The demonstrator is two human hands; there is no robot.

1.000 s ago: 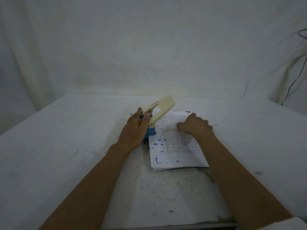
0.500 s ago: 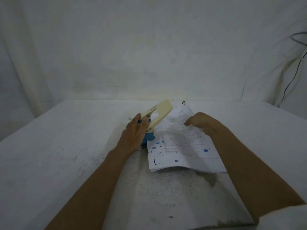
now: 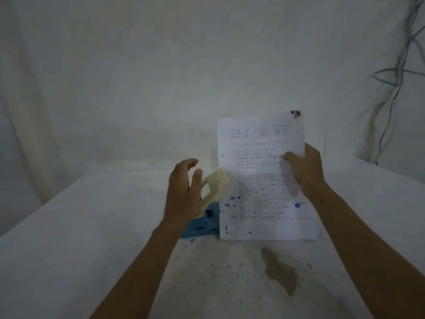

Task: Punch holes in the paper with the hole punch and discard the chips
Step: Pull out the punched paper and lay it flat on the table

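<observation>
A sheaf of printed paper (image 3: 259,180) with blue ink blots stands nearly upright above the table, its bottom edge near the surface. My right hand (image 3: 303,171) is shut on its right edge, thumb across the front. A dark clip (image 3: 295,113) sits at the paper's top right corner. The hole punch (image 3: 207,217), blue base with a cream lever raised, stands on the table just left of the paper. My left hand (image 3: 184,192) hovers in front of the lever, fingers spread and holding nothing; whether it touches the lever is unclear.
The white table (image 3: 92,226) carries a brownish stain (image 3: 279,270) and dark specks in front of the paper. A small blue scrap (image 3: 192,239) lies by the punch base. White cloth hangs behind, and cables (image 3: 391,88) run down the wall at right.
My right hand has lifted the paper from flat on the table to nearly upright. My left hand has let go of the hole punch and opened.
</observation>
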